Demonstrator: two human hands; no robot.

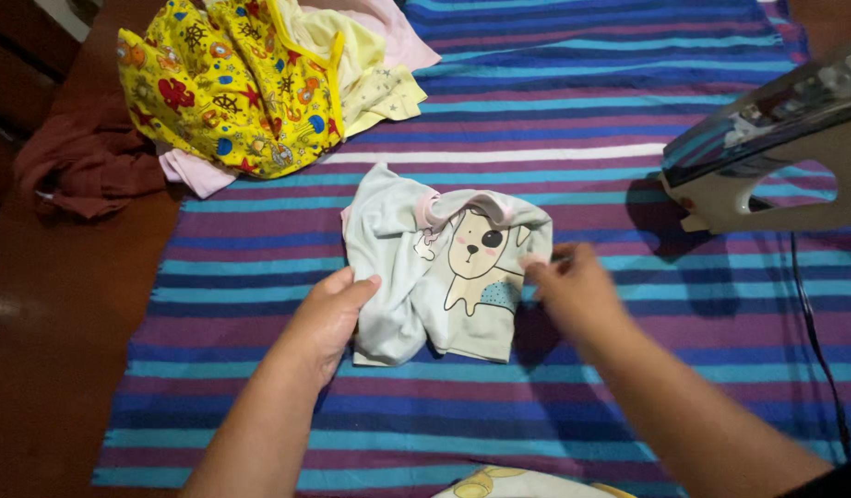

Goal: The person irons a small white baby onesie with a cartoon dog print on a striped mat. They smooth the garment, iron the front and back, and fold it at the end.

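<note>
While the small pale garment (444,267) lies crumpled near the middle of the striped cloth (573,120), I take it as the landmark for everything else. It is light blue-white, with a cartoon animal printed on its front and a pink neckline at its top edge.

My left hand (328,318) is at the garment's lower left edge, fingers curled and pinching a fold of the fabric. My right hand (573,290) is at the garment's right edge, fingertips drawn together on the hem; motion blur keeps me from telling how firmly it grips.

Above and to the left of the garment sits a heap of clothes (259,78), its yellow patterned piece on top, well apart from the garment. Left of that heap, a dark red cloth (93,161) lies off the striped cloth's edge on the brown floor (47,314).

To the right of the garment stands an iron (776,148), its cord (817,341) running down the right side. Bare striped cloth lies open above and below the garment.
</note>
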